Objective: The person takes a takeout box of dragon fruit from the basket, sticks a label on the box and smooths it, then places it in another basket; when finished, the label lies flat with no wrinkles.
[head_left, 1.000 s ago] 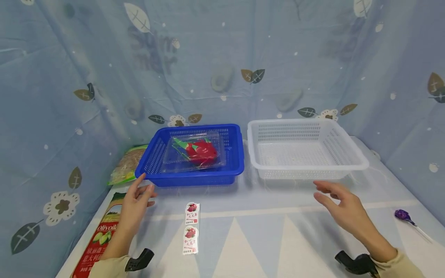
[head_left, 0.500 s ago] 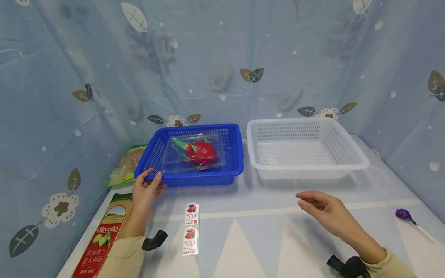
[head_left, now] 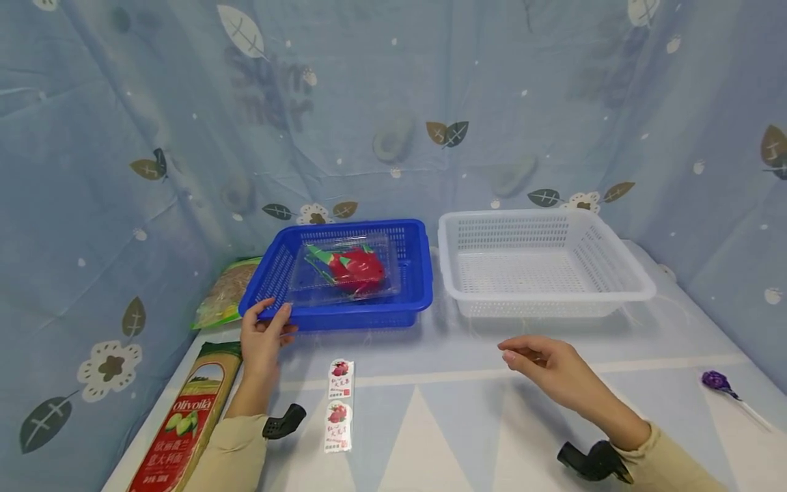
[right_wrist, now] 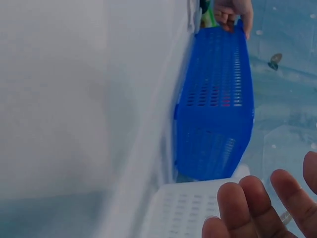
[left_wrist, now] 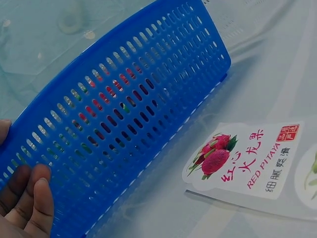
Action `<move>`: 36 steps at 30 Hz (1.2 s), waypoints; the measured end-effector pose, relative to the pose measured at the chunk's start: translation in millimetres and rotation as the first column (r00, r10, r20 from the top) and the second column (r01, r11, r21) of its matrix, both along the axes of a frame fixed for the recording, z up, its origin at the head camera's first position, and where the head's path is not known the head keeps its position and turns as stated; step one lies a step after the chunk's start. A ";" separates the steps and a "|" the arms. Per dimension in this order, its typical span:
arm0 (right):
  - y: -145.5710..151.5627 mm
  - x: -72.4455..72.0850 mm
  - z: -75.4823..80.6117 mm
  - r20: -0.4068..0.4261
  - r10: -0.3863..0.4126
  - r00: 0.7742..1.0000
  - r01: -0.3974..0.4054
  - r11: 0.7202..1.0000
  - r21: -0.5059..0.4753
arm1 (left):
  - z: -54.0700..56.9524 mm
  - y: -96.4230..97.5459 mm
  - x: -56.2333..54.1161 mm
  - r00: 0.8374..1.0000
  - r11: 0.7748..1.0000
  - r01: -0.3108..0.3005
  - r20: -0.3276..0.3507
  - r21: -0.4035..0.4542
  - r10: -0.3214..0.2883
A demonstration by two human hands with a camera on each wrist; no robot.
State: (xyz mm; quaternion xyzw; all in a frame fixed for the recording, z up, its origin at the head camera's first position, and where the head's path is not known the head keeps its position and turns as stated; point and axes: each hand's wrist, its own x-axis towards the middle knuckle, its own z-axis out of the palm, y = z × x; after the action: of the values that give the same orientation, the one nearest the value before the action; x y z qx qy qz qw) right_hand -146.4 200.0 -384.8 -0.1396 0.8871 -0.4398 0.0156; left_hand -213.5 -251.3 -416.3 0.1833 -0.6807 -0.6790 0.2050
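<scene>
Gripping the blue basket (head_left: 350, 318) at its eight-o'clock corner, in the head view, the left hand (head_left: 261, 342) has its fingers curled at the rim. Inside that basket sits a clear box (head_left: 320, 290) with a red dragon fruit (head_left: 359, 268) in it, green tips toward ten o'clock. The right hand (head_left: 547, 369) holds nothing; its fingers bend loosely above the table (head_left: 443, 383), at six o'clock from the white basket (head_left: 547, 298), which stands at the blue one's three o'clock. From the blue basket, two stickers (head_left: 338, 420) lie at six o'clock, a bag (head_left: 224, 290) at nine and a red pack (head_left: 184, 424) between seven and eight. A purple lollipop (head_left: 716, 383) lies at the right hand's three o'clock.
</scene>
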 end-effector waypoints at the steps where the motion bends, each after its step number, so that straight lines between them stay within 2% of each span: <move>1: -2.7 -3.8 2.4 -0.008 0.014 1.000 -0.014 1.000 0.007 | 0.3 0.0 0.0 1.000 1.000 -0.002 -0.007 0.003 0.002; 9: -28.5 -41.9 32.9 -0.122 0.119 0.985 -0.113 0.992 0.058 | -1.0 0.8 -0.8 0.999 1.000 -0.005 -0.033 -0.002 0.005; 11: -35.0 -53.4 42.7 -0.121 0.132 0.984 -0.125 0.990 0.067 | -0.7 1.0 -1.1 0.999 1.000 -0.003 -0.034 -0.003 0.003; 15: -47.0 -78.8 54.7 -0.050 0.148 0.988 -0.146 0.988 0.047 | -1.4 0.9 -1.8 0.999 1.000 -0.008 -0.034 -0.010 0.007; 18: -58.0 -98.9 57.5 -0.001 0.158 0.987 -0.158 0.987 0.011 | -2.7 0.4 -1.8 0.999 1.000 -0.013 -0.033 -0.024 0.013; 24: -88.8 -135.0 61.7 0.042 0.112 0.993 -0.109 0.992 -0.068 | -4.3 -0.6 -2.1 0.999 0.999 -0.002 -0.041 -0.055 0.000; 28: -112.6 -159.1 66.9 0.088 0.124 0.988 -0.118 0.991 -0.064 | -5.9 -2.1 -0.3 0.999 0.998 -0.005 -0.040 -0.068 0.002; 32: -136.0 -178.0 73.3 0.150 0.163 0.975 -0.159 0.987 -0.038 | -7.9 -2.6 2.5 0.999 0.998 -0.020 -0.043 -0.056 0.018; 36: -153.4 -189.9 80.1 0.185 0.166 0.969 -0.161 0.986 -0.039 | -7.8 -0.1 1.4 0.998 0.999 -0.016 -0.056 -0.049 0.013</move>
State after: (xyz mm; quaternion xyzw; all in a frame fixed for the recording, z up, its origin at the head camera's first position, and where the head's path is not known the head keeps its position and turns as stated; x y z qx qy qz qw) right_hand -336.3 46.7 -304.7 -0.1704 0.8619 -0.4585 0.1336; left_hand -212.1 -251.4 -424.0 0.1640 -0.6900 -0.6653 0.2332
